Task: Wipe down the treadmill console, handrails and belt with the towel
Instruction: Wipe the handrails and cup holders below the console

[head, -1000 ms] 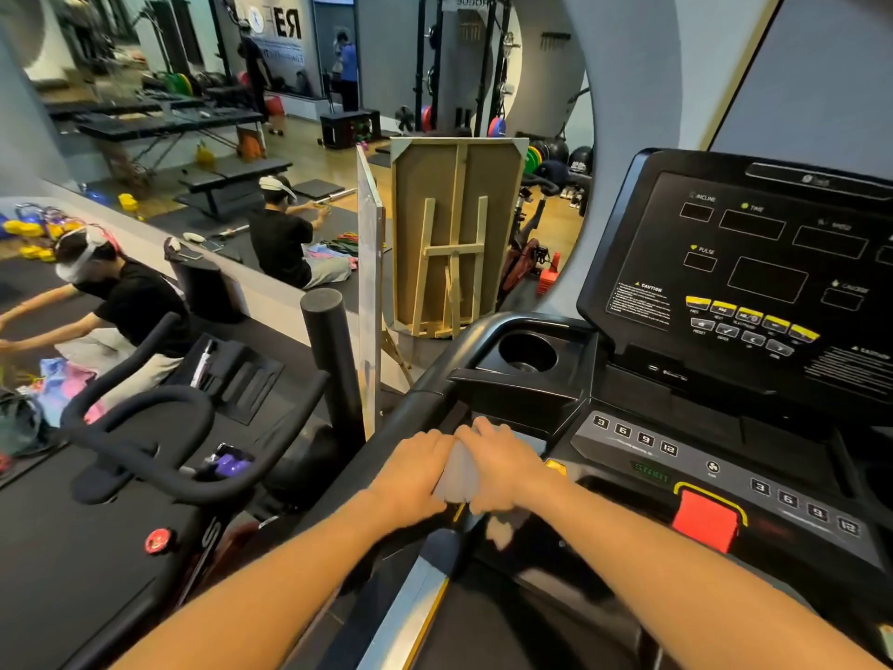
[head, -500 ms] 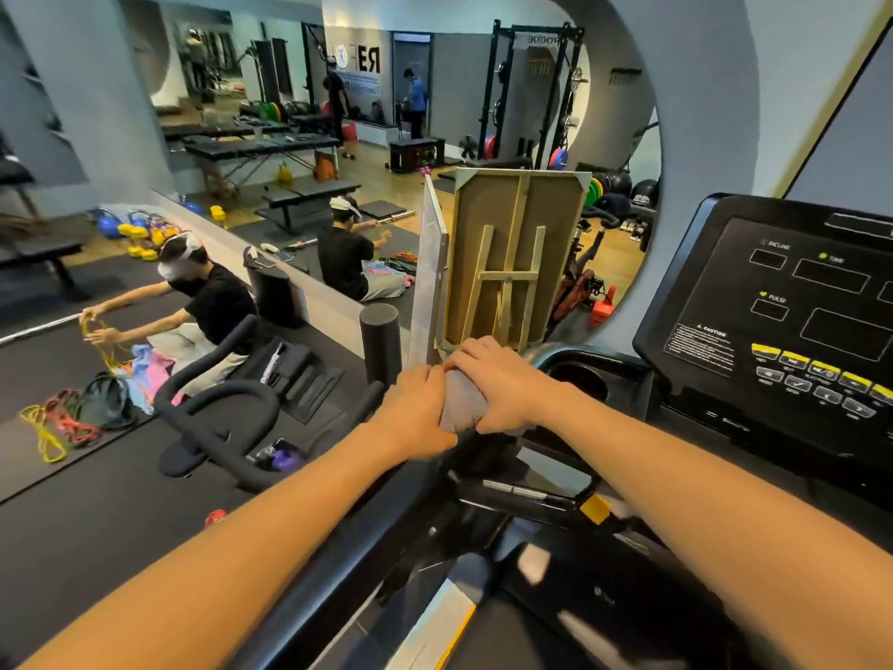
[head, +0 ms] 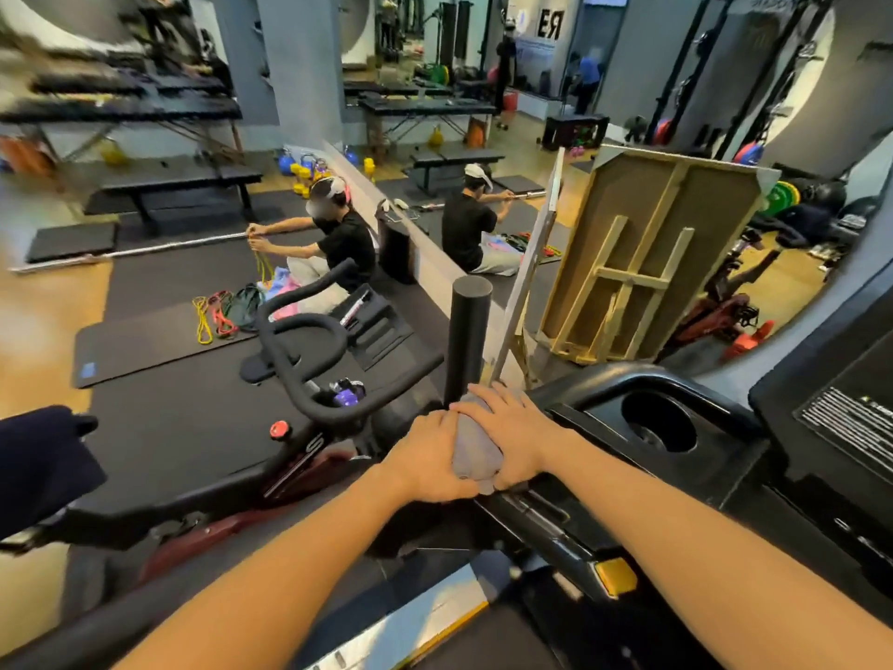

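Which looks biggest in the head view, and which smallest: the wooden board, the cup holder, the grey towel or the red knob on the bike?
1. Wooden board, though it stands farther off.
2. Cup holder and grey towel: look alike, and hands cover part of the towel, so no ranking.
3. Red knob, clearly smallest.

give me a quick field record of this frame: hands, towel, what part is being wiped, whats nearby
left hand: left hand grips the towel from the left
right hand: right hand lies over the towel, fingers curled on its top
towel: grey towel, bunched between both hands
part wiped: left handrail where it meets the console
nearby right: cup holder, nothing visible in it
nearby left: exercise bike handlebar
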### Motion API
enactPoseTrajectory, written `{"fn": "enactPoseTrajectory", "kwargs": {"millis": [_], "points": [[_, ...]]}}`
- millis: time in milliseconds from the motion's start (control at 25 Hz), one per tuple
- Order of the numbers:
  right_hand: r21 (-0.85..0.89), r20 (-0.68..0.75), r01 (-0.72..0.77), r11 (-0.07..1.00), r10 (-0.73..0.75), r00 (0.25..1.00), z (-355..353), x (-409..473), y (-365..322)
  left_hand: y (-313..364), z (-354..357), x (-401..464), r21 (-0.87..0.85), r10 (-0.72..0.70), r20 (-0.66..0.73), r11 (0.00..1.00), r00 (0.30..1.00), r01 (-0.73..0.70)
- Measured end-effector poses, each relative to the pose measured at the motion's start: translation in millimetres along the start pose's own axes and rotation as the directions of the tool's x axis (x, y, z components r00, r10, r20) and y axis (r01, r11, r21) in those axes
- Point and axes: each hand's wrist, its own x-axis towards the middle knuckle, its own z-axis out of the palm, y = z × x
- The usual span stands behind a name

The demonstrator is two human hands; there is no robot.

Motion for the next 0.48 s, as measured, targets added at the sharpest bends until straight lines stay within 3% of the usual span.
{"fn": "enactPoseTrajectory", "kwargs": {"millis": [280, 480], "points": [[-0.071, -0.005, 0.134, 0.988, -0.135, 0.991, 0, 20, -12, -2, 2, -24, 0.008, -0.152, -0.06, 0.988, 0.986, 0.153], [-0.125, 0.078, 0.239, 0.963, -0.231, 0.97, -6, 41, -78, -41, -5, -82, -0.016, -0.231, -0.083, 0.973, 0.969, 0.231]]}}
